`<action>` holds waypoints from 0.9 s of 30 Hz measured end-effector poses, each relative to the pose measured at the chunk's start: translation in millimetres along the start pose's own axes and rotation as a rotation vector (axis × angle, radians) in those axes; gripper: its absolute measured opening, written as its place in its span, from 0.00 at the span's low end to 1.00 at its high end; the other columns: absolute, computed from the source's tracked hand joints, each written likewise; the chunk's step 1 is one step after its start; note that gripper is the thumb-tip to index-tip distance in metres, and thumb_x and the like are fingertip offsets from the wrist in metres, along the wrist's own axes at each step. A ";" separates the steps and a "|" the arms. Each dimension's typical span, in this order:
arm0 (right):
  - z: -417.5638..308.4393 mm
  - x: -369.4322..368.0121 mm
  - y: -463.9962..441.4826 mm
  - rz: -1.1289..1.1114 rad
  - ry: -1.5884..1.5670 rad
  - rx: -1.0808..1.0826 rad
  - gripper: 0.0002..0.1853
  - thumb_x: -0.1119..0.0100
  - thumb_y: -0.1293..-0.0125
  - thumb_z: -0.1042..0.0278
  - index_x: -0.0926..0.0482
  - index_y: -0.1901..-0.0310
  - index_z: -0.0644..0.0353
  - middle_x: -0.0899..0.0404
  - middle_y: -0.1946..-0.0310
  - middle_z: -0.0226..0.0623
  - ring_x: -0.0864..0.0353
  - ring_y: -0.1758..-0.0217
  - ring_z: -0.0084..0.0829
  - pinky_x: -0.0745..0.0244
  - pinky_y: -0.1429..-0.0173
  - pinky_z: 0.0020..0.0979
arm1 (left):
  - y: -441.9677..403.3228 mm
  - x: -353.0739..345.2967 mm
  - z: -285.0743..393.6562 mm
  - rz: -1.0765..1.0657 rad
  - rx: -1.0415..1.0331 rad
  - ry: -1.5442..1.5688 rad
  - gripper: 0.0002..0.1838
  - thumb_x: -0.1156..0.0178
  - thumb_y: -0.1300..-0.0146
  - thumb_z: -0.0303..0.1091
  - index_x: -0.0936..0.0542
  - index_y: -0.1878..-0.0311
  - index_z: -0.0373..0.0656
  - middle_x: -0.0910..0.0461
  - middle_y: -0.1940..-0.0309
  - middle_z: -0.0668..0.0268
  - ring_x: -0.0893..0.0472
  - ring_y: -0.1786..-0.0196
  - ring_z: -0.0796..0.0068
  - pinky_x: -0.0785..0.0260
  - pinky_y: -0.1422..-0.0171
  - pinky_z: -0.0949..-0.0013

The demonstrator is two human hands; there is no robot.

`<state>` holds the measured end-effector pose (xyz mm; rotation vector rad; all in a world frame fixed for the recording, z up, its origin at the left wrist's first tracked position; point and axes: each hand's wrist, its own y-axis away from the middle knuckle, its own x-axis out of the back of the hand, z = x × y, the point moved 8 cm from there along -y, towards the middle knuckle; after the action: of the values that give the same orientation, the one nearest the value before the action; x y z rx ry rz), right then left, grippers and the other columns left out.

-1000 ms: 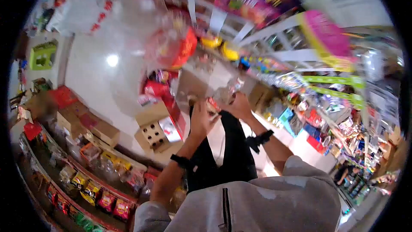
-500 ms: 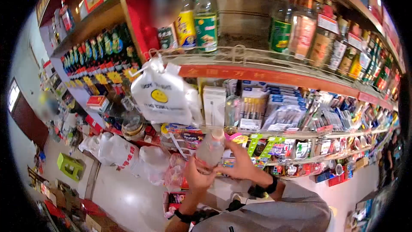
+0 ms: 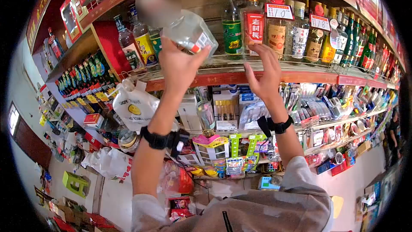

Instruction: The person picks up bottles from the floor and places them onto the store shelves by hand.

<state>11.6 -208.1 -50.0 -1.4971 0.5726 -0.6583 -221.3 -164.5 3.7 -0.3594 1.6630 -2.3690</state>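
**Long shelf with a red front edge (image 3: 307, 77), backed by brown boards and stocked with upright bottles**

The shelf spans the upper part of the view. Beneath it runs a lower display rack (image 3: 307, 134) filled with packaged goods. Two forearms in short grey sleeves (image 3: 296, 172) reach up in front of both levels, each with a black wrist strap (image 3: 159, 138).

The left hand (image 3: 177, 62) grips a clear, angular bottle (image 3: 189, 30) bearing a small white-and-red label. Thumb and fingers close around the bottle, the far fingers being partly hidden. The bottle is raised at shelf height and tilted; a blurred patch covers its upper left end. Whether it touches the shelf cannot be told.

The right hand (image 3: 265, 69) is raised before the shelf edge and holds nothing, its thumb spread well apart from the loosely grouped fingers.

A white plastic bag with a yellow smiling face (image 3: 128, 112) hangs to the left of the left forearm. Nearest the right hand stand a tall clear bottle with a green label (image 3: 232, 25) and a gold-capped bottle with a red label (image 3: 254, 22). Smallest are two white, red-bordered price cards (image 3: 280, 11), reading 10 and 18.
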 end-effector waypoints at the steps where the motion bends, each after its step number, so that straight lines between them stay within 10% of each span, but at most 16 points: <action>1: 5.8 -1.8 0.5 0.000 -0.002 0.001 0.19 0.32 0.42 0.72 0.21 0.49 0.65 0.18 0.50 0.47 0.22 0.42 0.50 0.28 0.37 0.45 | -6.4 -6.5 -7.6 -0.005 0.041 -0.099 0.38 0.19 0.55 0.39 0.28 0.44 0.34 0.13 0.57 0.52 0.12 0.54 0.57 0.21 0.49 0.60; 23: 43.8 -24.0 17.7 -0.090 -0.042 0.040 0.05 0.34 0.43 0.77 0.19 0.65 0.62 0.17 0.58 0.40 0.20 0.50 0.45 0.24 0.46 0.42 | -45.2 -71.5 -143.7 -0.342 0.512 -0.690 0.51 0.19 0.61 0.55 0.29 0.39 0.33 0.16 0.48 0.45 0.14 0.46 0.49 0.20 0.42 0.54; 27: 43.2 -26.4 18.8 -0.077 -0.021 0.047 0.04 0.34 0.43 0.77 0.19 0.66 0.63 0.17 0.59 0.40 0.19 0.51 0.45 0.23 0.46 0.42 | -50.3 -77.9 -153.7 -0.374 0.536 -0.726 0.28 0.20 0.61 0.50 0.11 0.56 0.45 0.11 0.57 0.56 0.12 0.54 0.59 0.22 0.47 0.60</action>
<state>24.3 -159.5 -70.0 -1.4863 0.4826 -0.7106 -199.8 13.6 -4.9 -1.3051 0.6522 -2.3583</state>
